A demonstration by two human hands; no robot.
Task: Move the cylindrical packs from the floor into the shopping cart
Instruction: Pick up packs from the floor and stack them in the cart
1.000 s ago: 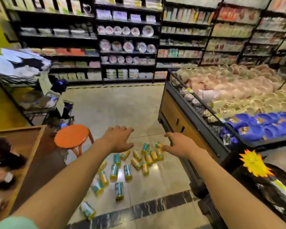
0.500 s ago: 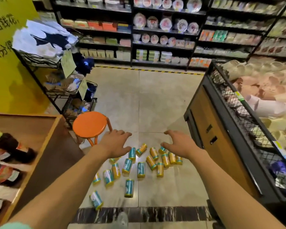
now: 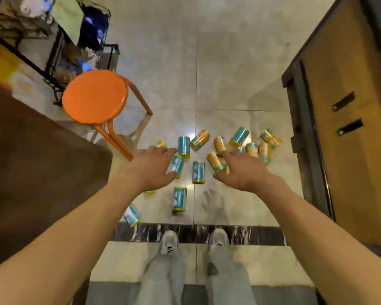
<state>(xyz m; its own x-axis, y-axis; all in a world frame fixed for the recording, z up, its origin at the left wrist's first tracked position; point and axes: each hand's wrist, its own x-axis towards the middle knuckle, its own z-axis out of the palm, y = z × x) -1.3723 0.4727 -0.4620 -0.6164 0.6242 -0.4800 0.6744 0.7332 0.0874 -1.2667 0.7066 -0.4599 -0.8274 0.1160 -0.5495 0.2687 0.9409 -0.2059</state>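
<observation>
Fingers (image 3: 163,150) of the left hand (image 3: 151,167) are spread and relaxed, grasping nothing; those of the right hand (image 3: 243,170) likewise. Both arms reach forward and down, palms facing the floor (image 3: 229,73). The cylindrical packs (image 3: 198,172) lie scattered on the floor under and just beyond the fingertips. An orange stool (image 3: 95,96) stands left of them.

No text can be read. The cylindrical packs (image 3: 198,172) lying on the floor (image 3: 229,62) carry teal and yellow labels with white patches, but any print on them is too blurred and small to make out.
</observation>
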